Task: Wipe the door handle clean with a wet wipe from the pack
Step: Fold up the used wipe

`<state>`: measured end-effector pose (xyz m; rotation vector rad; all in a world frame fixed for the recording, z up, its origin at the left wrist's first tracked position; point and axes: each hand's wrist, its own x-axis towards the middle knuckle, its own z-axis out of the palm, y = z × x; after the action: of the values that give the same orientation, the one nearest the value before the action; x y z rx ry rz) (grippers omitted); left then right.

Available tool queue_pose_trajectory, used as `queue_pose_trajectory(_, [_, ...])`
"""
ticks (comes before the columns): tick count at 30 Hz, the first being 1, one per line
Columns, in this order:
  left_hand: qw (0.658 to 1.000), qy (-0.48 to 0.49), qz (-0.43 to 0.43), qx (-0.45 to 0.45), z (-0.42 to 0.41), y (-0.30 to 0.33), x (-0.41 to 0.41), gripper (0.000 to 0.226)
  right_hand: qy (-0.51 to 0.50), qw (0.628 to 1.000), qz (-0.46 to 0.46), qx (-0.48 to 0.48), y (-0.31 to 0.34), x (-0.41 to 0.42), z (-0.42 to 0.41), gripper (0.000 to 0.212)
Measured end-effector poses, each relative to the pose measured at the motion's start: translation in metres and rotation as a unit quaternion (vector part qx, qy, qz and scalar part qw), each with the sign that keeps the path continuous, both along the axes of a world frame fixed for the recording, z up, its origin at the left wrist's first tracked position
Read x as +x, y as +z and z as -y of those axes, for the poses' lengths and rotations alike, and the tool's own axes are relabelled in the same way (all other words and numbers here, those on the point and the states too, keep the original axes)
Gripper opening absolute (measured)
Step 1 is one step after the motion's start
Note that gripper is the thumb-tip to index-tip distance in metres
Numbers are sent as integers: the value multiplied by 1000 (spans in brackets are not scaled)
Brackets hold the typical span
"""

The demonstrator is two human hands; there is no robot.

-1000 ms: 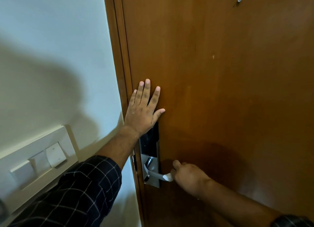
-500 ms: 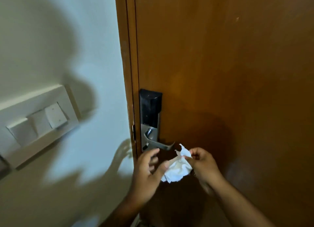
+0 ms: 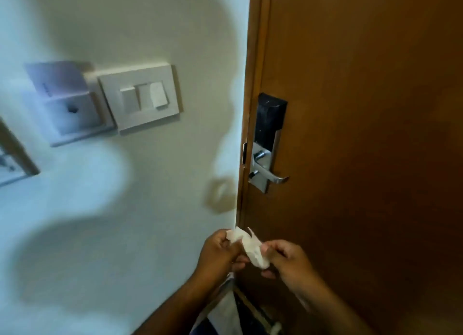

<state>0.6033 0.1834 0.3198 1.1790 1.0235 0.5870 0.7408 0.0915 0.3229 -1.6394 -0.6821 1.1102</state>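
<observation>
- Relative to the frame half a second earlier, both hands had dropped away from the lock: the left hand point(image 3: 220, 253) and right hand point(image 3: 288, 259) sat low in the view, well below the door handle point(image 3: 271, 175), where before they had been just under it.
- The view itself had swung left, so the switch plate point(image 3: 140, 97) and the card holder point(image 3: 67, 101) beside it filled the wall point(image 3: 125, 209), and the door point(image 3: 363, 134) was pushed to the right.
- The wet wipe point(image 3: 250, 248) was stretched between the two hands in front of the door's edge, crumpled, with the fingers of each hand closed on one end of it.
- One second earlier the left hand had been pressed flat on the door above the lock and the right hand had held the wipe on the handle's lever; neither contact remained.
- The handle stood bare and untouched, its lever level and pointing right from the lock plate point(image 3: 264, 164).
- Interpretation: the wiping stroke appeared finished or paused, and the hands seemed to be refolding or bunching the wipe, either for another pass or for disposal. Which of these could not be told.
- The wipe pack was not identifiable; a pale blurred object point(image 3: 223, 312) at the lower edge could not be named.
</observation>
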Motion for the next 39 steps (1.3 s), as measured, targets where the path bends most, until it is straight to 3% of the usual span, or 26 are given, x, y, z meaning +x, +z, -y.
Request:
queue_pose_trajectory(3, [996, 81, -27, -14, 37, -13, -24, 23, 128, 990, 56, 0, -37, -20, 23, 7])
queue_pose_trajectory(6, [982, 153, -98, -42, 79, -21, -56, 30, 190, 976, 106, 15, -63, -48, 43, 15])
queue_pose_trajectory(9, [980, 148, -135, -15, 110, -31, -92, 15, 213, 976, 35, -7, -83, -77, 55, 16])
queue_pose_trajectory(12, [987, 74, -141, 1, 134, -40, -132, 28, 254, 964, -48, -58, -97, -106, 64, 17])
queue_pose_trajectory(15, [985, 21, -171, 3, 155, -47, -168, 38, 325, 942, -47, -65, -99, -135, 72, 24])
queue_pose_trajectory(18, [971, 36, -236, 19, 167, -54, -198, 26, 342, 937, -45, -57, -104, -164, 80, 3])
queue_pose_trajectory(22, [957, 53, -284, 12, 184, -65, -239, 26, 330, 937, -99, -59, -117, -209, 94, 29])
queue_pose_trajectory(27, [947, 129, -291, -34, 198, -89, -313, 14, 407, 907, -76, -79, -136, -278, 107, 23])
queue_pose_trajectory(31, [945, 146, -282, -79, 196, -122, -378, 10, 353, 928, -55, -106, -158, -343, 111, 29])
queue_pose_trajectory(35, [950, 135, -247, -134, 190, -167, -455, 13, 245, 949, -101, -171, -185, -426, 110, 21])
queue_pose_trajectory(39, [949, 92, -253, -163, 188, -209, -514, 24, 124, 941, -179, -258, -226, -494, 120, 16])
